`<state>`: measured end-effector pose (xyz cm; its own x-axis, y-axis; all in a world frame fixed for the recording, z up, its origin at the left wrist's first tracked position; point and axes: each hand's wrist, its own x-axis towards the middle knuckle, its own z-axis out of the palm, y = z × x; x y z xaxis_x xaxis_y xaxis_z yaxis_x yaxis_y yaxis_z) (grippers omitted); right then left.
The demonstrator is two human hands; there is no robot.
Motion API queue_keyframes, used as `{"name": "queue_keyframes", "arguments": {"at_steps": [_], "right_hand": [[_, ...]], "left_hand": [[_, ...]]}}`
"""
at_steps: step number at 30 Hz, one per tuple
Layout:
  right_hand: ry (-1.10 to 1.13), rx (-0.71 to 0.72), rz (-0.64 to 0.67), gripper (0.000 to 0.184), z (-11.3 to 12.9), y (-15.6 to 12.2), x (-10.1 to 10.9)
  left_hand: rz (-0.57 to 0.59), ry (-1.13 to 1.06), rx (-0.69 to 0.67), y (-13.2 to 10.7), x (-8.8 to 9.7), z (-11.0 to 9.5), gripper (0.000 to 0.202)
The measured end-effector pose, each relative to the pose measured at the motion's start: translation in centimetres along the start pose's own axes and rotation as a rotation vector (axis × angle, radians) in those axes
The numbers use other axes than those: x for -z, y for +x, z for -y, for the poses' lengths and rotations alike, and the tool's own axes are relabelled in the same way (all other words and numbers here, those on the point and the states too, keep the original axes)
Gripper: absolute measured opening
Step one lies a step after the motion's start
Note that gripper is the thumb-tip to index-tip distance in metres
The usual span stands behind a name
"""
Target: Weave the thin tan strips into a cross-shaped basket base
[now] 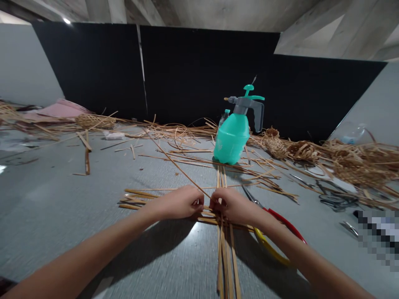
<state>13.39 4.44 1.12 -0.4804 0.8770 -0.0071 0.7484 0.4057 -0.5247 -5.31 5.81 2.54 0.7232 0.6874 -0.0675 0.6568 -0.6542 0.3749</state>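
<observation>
Flat bamboo-like strips [229, 261] run away from me and cross a sideways bundle of strips [134, 199], making a cross on the table. My left hand [183, 202] is closed in a pinch on the sideways strips, just left of the crossing. At the crossing, my right hand [232, 205] is closed with its fingertips on a long thin strip [177, 166], which slants up and away to the left. The fingers partly cover the crossing. Under my right forearm lie scissors [274, 249] with one red and one yellow handle, their blades pointing away.
A turquoise spray bottle [232, 139] stands beyond my hands, at the far end of the lengthwise strips. Loose strips [183, 135] litter the table's back. Woven pieces [302, 150] and dark-handled tools [333, 199] lie to the right. A black panel [205, 70] closes off the back.
</observation>
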Motion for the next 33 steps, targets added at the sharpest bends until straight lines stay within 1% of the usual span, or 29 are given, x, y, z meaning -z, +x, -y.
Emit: {"name": "queue_keyframes", "arguments": {"at_steps": [3, 5, 8, 11, 14, 18, 20, 22, 27, 33], "right_hand": [[0.104, -0.035, 0.017, 0.017, -0.5, 0.0, 0.3], [0.136, -0.072, 0.017, 0.014, -0.9, 0.1, 0.7], [0.08, -0.069, 0.026, 0.009, -1.3, 0.1, 1.2], [0.042, -0.065, 0.046, 0.007, -1.4, 0.0, 1.9], [0.016, -0.126, 0.05, 0.005, -1.3, -0.2, 2.6], [-0.015, -0.179, 0.076, 0.005, -1.4, -0.9, 3.3], [-0.009, -0.188, 0.087, 0.006, -1.5, -1.3, 3.3], [0.001, -0.189, 0.071, 0.006, -1.7, -1.5, 3.2], [0.037, -0.151, 0.042, 0.008, -1.5, -1.5, 2.6], [-0.001, -0.103, -0.021, 0.007, -1.2, -1.3, 2.0]], "left_hand": [[0.001, 0.02, -0.003, -0.1, -0.1, -0.2, 0.01], [-0.006, 0.007, 0.007, -0.1, -0.3, -0.1, 0.01], [-0.032, -0.004, 0.015, 0.0, -0.3, 0.0, 0.011], [-0.025, -0.008, 0.02, 0.1, -0.2, -0.1, 0.013], [-0.023, -0.017, 0.028, 0.1, 0.0, -0.2, 0.017], [-0.04, -0.027, 0.042, 0.0, 0.1, -0.4, 0.015], [-0.07, -0.048, 0.048, 0.1, 0.0, -0.5, 0.013], [-0.084, -0.072, 0.041, 0.2, 0.0, -0.4, 0.014], [-0.06, -0.051, 0.018, 0.5, -0.2, -0.2, 0.014], [-0.072, -0.026, -0.061, 0.3, -0.3, 0.2, 0.015]]}}
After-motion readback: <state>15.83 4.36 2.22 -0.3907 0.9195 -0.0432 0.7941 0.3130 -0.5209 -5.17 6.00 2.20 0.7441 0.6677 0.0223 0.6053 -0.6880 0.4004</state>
